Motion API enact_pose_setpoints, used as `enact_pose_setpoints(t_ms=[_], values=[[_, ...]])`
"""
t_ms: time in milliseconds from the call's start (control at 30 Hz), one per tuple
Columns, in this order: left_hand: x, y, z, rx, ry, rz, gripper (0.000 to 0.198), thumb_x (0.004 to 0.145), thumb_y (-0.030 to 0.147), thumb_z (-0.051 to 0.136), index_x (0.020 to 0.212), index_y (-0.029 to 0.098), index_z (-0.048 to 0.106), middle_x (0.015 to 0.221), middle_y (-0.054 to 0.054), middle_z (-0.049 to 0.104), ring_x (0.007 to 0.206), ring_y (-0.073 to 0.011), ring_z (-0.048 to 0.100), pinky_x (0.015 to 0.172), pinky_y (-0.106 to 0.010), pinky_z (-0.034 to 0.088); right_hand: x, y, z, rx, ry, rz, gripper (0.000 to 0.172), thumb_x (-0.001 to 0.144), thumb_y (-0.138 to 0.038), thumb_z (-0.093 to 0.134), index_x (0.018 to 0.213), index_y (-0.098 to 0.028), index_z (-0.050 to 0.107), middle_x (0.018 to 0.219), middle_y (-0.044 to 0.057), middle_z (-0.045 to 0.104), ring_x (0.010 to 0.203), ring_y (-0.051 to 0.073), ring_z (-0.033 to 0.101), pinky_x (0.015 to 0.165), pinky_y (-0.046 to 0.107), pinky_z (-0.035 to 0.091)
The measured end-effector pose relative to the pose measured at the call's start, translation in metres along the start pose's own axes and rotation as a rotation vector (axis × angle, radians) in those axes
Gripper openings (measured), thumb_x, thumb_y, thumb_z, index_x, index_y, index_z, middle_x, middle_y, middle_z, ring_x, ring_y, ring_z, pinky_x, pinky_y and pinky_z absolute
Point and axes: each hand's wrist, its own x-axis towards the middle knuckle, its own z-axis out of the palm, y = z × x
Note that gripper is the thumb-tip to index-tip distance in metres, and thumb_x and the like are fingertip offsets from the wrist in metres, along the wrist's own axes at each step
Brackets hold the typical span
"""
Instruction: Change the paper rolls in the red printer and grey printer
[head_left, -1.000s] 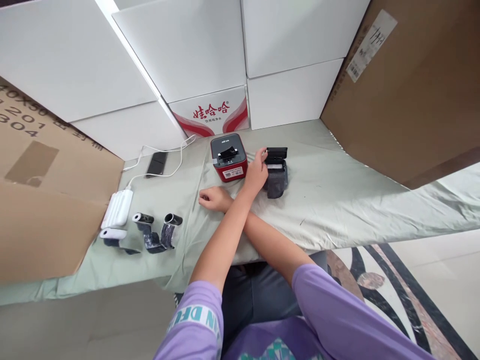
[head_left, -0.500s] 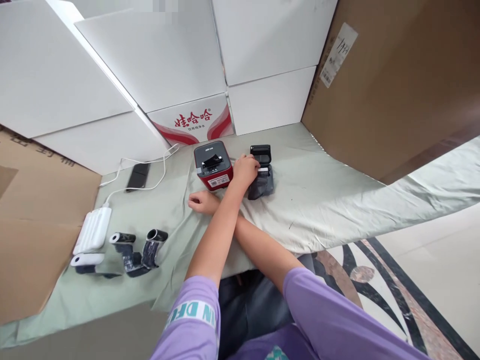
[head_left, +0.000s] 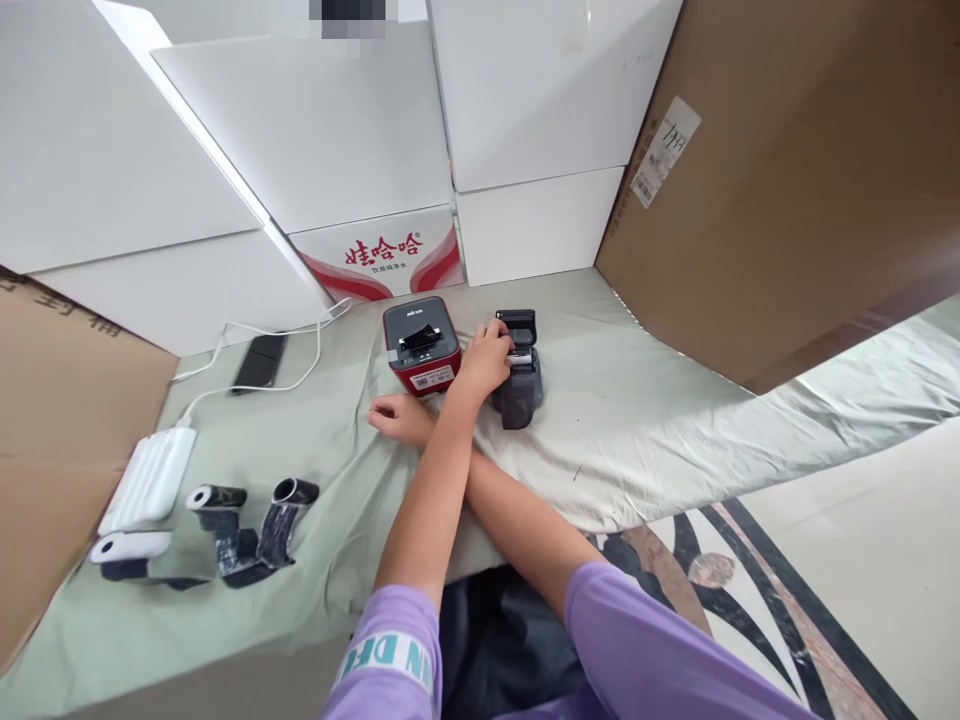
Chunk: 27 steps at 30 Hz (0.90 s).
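Note:
My forearms cross, the left lying over the right. My left hand is closed at the left edge of a small black portable printer, its fingertips near the roll bay; the exact finger contact is partly hidden. The printer's lid stands open at the back, and a pale roll shows inside. A dark strip hangs toward me over its front. My right hand rests on the cloth, fingers curled and nothing visible in them, just in front of a red and black box-shaped device.
On the left lie ribbon rolls with dark strips trailing, a white roll, a white power bank with a cable, and a black phone. White panels and a brown carton wall the cloth-covered table.
The dark strip now hangs lower over the printer's front, and the pale roll shows more. My left hand has shifted slightly at the printer. The whole view has tilted a little.

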Motion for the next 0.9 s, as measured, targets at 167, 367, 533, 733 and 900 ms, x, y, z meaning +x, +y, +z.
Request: enact_pose_setpoints(t_ms=[167, 367, 533, 733, 900], values=[[-0.010, -0.003, -0.003, -0.050, 0.021, 0.047, 0.029, 0.098, 0.017, 0.048, 0.110, 0.019, 0.075, 0.129, -0.010, 0.062, 0.120, -0.0262, 0.055, 0.099, -0.038, 0.049, 0.006, 0.011, 0.006, 0.017, 0.009, -0.003, 0.019, 0.081, -0.034, 0.054, 0.069, -0.019, 0.055, 0.064, -0.005, 0.048, 0.067, 0.010, 0.045, 0.064, 0.024, 0.034], [-0.004, 0.003, -0.001, 0.015, -0.064, -0.064, 0.034, 0.092, 0.014, 0.054, 0.117, 0.018, 0.076, 0.136, -0.014, 0.055, 0.124, -0.0310, 0.051, 0.099, -0.042, 0.049, 0.008, 0.018, 0.006, 0.141, 0.000, -0.068, 0.022, 0.084, -0.034, 0.055, 0.070, -0.018, 0.055, 0.062, -0.005, 0.046, 0.064, 0.010, 0.043, 0.062, 0.024, 0.032], [0.008, 0.008, -0.001, -0.010, -0.154, -0.187, 0.035, 0.087, 0.010, 0.056, 0.114, 0.018, 0.077, 0.144, -0.015, 0.048, 0.129, -0.0349, 0.046, 0.104, -0.047, 0.045, 0.008, 0.012, -0.001, 0.246, 0.004, 0.012, 0.021, 0.086, -0.033, 0.055, 0.072, -0.018, 0.056, 0.061, -0.004, 0.052, 0.063, 0.010, 0.047, 0.064, 0.024, 0.036], [0.013, 0.010, 0.008, -0.039, -0.075, -0.259, 0.031, 0.089, 0.009, 0.055, 0.109, 0.014, 0.077, 0.142, -0.017, 0.049, 0.130, -0.0350, 0.043, 0.103, -0.046, 0.042, 0.007, 0.011, -0.006, 0.278, 0.004, 0.052, 0.021, 0.090, -0.033, 0.055, 0.078, -0.018, 0.060, 0.065, -0.004, 0.055, 0.063, 0.010, 0.046, 0.062, 0.023, 0.036], [0.004, 0.012, 0.004, -0.010, -0.022, -0.186, 0.029, 0.090, 0.009, 0.054, 0.109, 0.010, 0.076, 0.144, -0.018, 0.048, 0.130, -0.0348, 0.043, 0.104, -0.044, 0.040, 0.007, 0.012, -0.005, 0.276, 0.006, -0.037, 0.022, 0.090, -0.033, 0.056, 0.075, -0.017, 0.059, 0.063, -0.004, 0.054, 0.064, 0.011, 0.047, 0.066, 0.025, 0.038]])
